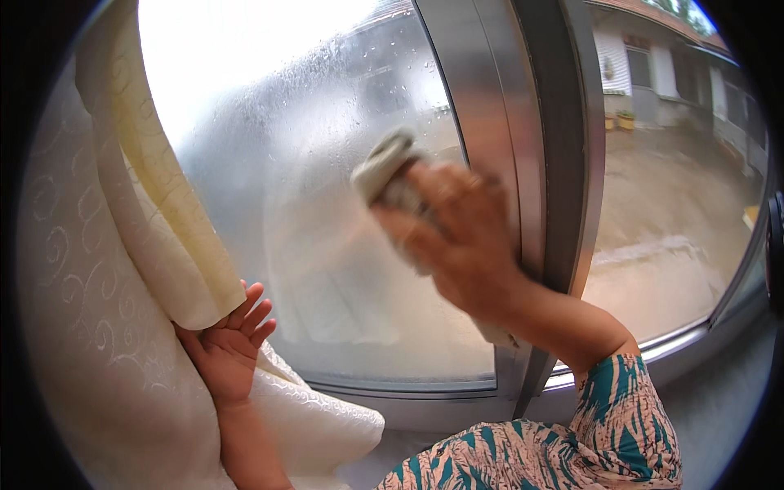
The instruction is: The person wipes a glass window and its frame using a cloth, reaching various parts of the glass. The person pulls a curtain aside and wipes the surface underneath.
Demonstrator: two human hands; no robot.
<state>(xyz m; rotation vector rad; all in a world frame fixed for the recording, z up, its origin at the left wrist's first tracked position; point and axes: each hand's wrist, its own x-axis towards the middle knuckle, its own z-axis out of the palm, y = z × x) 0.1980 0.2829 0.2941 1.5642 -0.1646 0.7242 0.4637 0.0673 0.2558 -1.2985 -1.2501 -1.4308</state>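
Observation:
My right hand [461, 224] is closed round a folded grey-beige cloth [384, 163], pressed to a wet, misted window pane [327, 269]. Motion blurs this hand and the cloth; a loose end of cloth hangs below, near the frame. On the left, a cream curtain [155, 237] with a pale swirl pattern hangs over the glass. My left hand [231, 351] is raised against the curtain's edge, palm showing and fingers stretched apart. The curtain partly covers the base of those fingers, and the hand does not grip it.
A metal window frame [506, 122] with a dark upright edge runs beside my right hand. Right of it, a clearer pane looks onto a wet yard [661, 196] with low buildings. A lower curtain fold [318, 416] bulges out near the sill, below the misted pane.

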